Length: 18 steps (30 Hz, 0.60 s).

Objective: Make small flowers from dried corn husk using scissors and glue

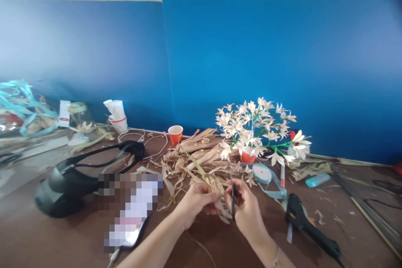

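Observation:
Low over the brown table, my left hand (199,201) pinches a pale strip of dried corn husk (217,183) between thumb and fingers. Close on its right, my right hand (248,205) is closed around dark-handled scissors (233,205). The scissor blades point away from me, beside the husk; whether they touch it I cannot tell. Just beyond both hands lies a heap of dried husks (201,150). Behind it on the right, a bunch of cream husk flowers (245,127) on green stems stands in a red paper cup (248,155).
A roll of light blue ribbon (262,173) and a black glue gun (309,228) lie on the right. To the left are a phone (135,213), partly pixelated, and a black headset (63,188). Another red cup (175,135) stands by the blue partition (266,58).

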Available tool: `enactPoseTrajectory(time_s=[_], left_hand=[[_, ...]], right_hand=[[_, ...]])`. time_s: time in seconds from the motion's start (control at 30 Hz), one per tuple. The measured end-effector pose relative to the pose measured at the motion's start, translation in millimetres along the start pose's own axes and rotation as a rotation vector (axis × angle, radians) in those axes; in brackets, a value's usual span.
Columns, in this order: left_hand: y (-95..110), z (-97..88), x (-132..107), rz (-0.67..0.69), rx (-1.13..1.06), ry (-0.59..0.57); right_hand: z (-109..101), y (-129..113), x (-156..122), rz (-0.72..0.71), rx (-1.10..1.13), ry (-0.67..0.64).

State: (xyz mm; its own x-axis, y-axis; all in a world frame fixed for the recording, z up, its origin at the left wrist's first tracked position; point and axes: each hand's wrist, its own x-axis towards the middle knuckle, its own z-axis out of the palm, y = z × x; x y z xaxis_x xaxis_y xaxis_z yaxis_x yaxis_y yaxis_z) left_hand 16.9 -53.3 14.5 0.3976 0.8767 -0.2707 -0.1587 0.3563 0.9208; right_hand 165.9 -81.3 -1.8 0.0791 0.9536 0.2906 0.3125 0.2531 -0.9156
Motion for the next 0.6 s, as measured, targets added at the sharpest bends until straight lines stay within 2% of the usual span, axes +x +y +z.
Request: enactPoseTrajectory(time_s=[0.1, 0.2, 0.4, 0.5, 0.6], left_hand=[[1, -2.9, 2, 0.016, -0.086, 0.033], [4, -8.8, 5, 0.075, -0.185, 0.177], [13, -26.1, 11, 0.284, -0.425, 0.429], [15, -28.1, 11, 0.326, -0.468, 0.464], [17, -22.4, 7, 0.349, -0.409, 0.453]], right_hand=[[-1, -2, 0, -0.026, 0.002, 0.003], [-1, -3, 1, 0.004, 0.019, -0.026], [-1, -4, -2, 0.117, -0.027, -0.223], [1, -7, -4, 0.138, -0.032, -0.309], [3, -10, -6, 0.217, -0.001, -0.387]])
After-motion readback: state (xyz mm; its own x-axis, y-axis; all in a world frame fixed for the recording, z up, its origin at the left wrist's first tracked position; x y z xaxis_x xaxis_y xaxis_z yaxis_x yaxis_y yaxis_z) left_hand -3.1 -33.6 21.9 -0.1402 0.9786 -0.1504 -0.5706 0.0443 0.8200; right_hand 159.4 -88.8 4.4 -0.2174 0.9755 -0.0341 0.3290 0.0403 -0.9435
